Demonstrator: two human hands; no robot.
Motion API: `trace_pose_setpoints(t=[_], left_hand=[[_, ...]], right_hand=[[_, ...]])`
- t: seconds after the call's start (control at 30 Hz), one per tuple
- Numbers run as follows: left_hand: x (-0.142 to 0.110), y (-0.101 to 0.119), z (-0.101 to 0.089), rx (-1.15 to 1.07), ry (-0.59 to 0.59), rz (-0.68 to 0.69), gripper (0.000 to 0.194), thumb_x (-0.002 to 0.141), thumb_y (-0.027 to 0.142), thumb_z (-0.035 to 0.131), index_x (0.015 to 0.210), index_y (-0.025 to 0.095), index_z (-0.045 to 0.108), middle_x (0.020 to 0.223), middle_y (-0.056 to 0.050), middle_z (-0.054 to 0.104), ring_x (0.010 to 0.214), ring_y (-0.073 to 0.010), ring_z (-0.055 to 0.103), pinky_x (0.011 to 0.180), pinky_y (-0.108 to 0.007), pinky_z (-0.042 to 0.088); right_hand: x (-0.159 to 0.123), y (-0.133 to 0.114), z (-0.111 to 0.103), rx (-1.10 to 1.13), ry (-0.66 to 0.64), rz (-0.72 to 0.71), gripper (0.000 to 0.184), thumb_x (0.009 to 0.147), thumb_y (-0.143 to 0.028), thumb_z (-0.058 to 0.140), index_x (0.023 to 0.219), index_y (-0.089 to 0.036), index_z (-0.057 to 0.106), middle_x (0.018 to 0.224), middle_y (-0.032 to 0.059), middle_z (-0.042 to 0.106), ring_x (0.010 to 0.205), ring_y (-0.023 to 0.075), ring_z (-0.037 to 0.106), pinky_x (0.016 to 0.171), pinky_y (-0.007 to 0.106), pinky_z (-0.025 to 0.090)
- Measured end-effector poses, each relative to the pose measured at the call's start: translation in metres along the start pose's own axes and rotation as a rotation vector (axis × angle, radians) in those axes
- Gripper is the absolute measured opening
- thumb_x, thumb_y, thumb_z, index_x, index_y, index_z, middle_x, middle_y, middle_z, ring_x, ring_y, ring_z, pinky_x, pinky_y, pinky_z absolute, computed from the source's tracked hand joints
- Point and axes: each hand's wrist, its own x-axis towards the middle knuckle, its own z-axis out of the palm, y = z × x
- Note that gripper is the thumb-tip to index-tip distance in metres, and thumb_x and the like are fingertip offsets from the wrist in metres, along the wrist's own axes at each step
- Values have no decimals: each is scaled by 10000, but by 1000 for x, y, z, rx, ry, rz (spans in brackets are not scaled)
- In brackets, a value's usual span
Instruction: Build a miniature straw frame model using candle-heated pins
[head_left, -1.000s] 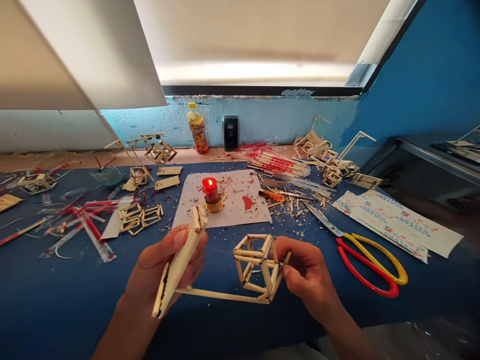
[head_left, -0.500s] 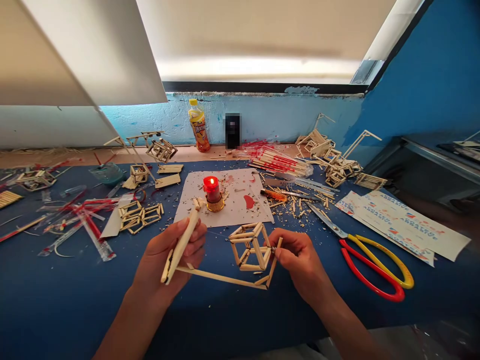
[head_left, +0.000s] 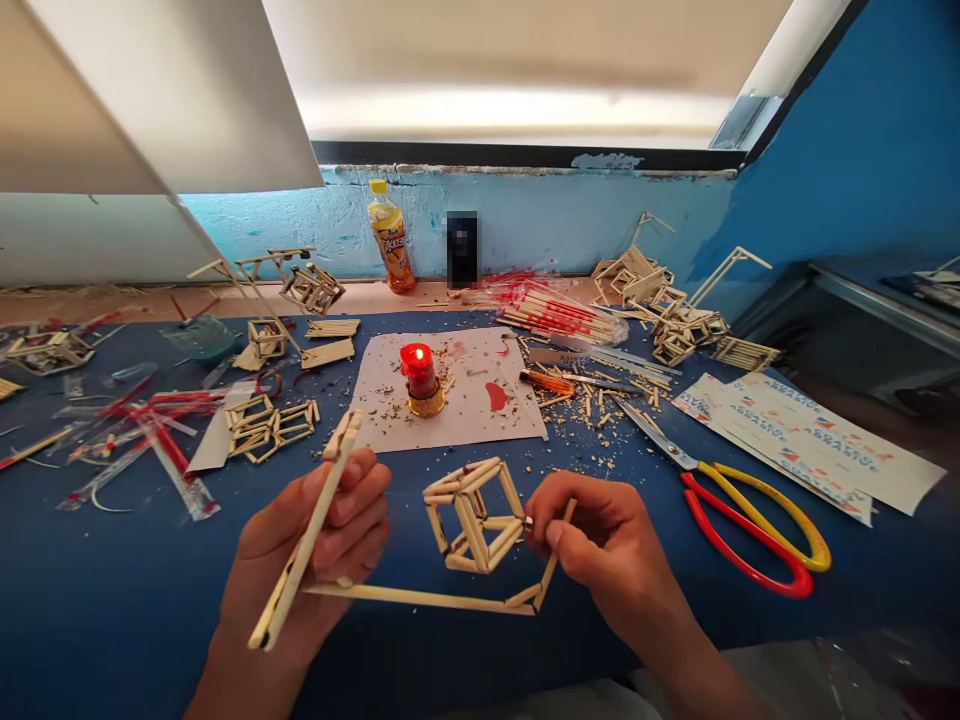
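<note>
My left hand (head_left: pixel 326 545) is closed around an arm made of joined wooden sticks (head_left: pixel 307 550), tilted up toward the candle. From it a long thin stick (head_left: pixel 435 598) runs right to a jointed corner and a short upright stick (head_left: pixel 556 550) beside my right fingers. My right hand (head_left: pixel 600 535) pinches at the right corner of a small open cube (head_left: pixel 471 510) built of wooden sticks with dark joints. A small shiny bit shows at those fingertips; its kind is unclear. The cube is held above the blue table, and whether the short stick is gripped too I cannot tell.
A lit red candle (head_left: pixel 420 372) stands on white paper (head_left: pixel 480 430) beyond my hands. Large scissors (head_left: pixel 750 520) with red and yellow handles lie right, near printed strips (head_left: pixel 795 440). An orange cutter (head_left: pixel 547 382), stick models (head_left: pixel 274 428) and a drink bottle (head_left: pixel 391 240) are behind.
My left hand has moved left and down, tilting the stick arm further over. The cube has shifted left and turned, while my right hand stays pinched at its corner. The view has shifted slightly.
</note>
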Motion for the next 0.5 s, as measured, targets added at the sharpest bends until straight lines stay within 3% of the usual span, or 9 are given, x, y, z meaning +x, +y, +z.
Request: trace_pose_setpoints(t=[0.2,0.37,0.43,0.5], left_hand=[[3,-7,7,122,155,9,192,699,135,838,715,138,647,594,49,589,415,-33,568,400,-91,487],[9,-6,21,341,296,-4,303,567,250,952,650,139,682,555,36,594,406,-60,547,405,-147,506],[10,-5,28,423,336,-30,343,511,290,983,650,136,711,551,20,626,415,-74,564,414,-156,518],[10,-4,34,476,312,-64,332,540,317,977,681,134,738,532,10,642,419,-82,576,414,-150,516]], right_hand=[[13,16,-6,227,-92,77,180,856,-323,681,752,-177,694,718,0,664,644,125,628,665,249,470],[26,23,-6,391,-95,248,207,846,-382,703,832,-186,634,806,11,677,679,144,666,670,271,507],[28,25,-5,390,-95,251,203,855,-380,692,919,-195,635,878,24,682,763,164,682,735,298,523],[26,24,-4,262,-26,167,229,891,-375,663,1054,-218,626,1024,46,682,937,202,682,851,343,522]])
